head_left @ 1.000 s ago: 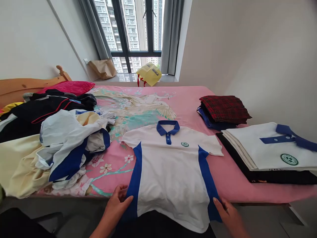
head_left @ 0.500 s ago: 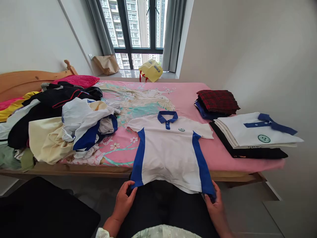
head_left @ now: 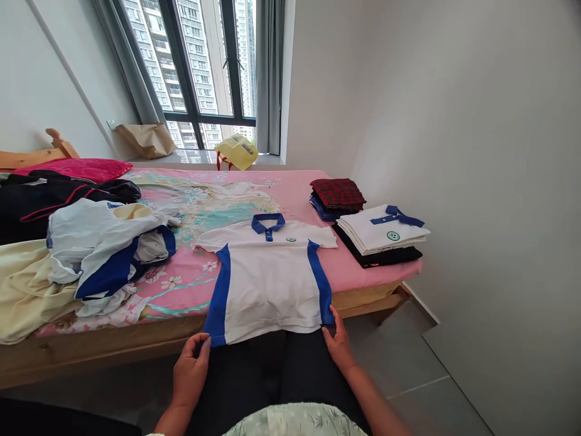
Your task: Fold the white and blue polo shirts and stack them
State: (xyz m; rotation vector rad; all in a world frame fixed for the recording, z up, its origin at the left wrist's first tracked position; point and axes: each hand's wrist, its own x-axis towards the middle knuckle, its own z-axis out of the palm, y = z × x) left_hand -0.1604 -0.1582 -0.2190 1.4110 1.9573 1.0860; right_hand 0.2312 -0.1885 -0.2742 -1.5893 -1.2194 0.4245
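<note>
1. Holding the polo shirt (head_left: 272, 272) by its hem corners: my hands have slid down from the blue side panels to the bottom edge over the last second.
2. My left hand (head_left: 191, 366) has thumb and fingertips nearly together on one blue corner; my right hand (head_left: 339, 344) grips the opposite corner, fingers only slightly parted.
3. The shirt lies front up on the pink bedspread (head_left: 295, 181), collar away from me, hem reaching past the bed's near edge above my lap.
4. The hem sagged in waves before; now it runs straighter between my hands. I judge the front almost smooth, with soft ripples left low down.
5. The loose clothes (head_left: 104, 242) at left and folded shirts (head_left: 367, 227) at right remain untouched.
</note>
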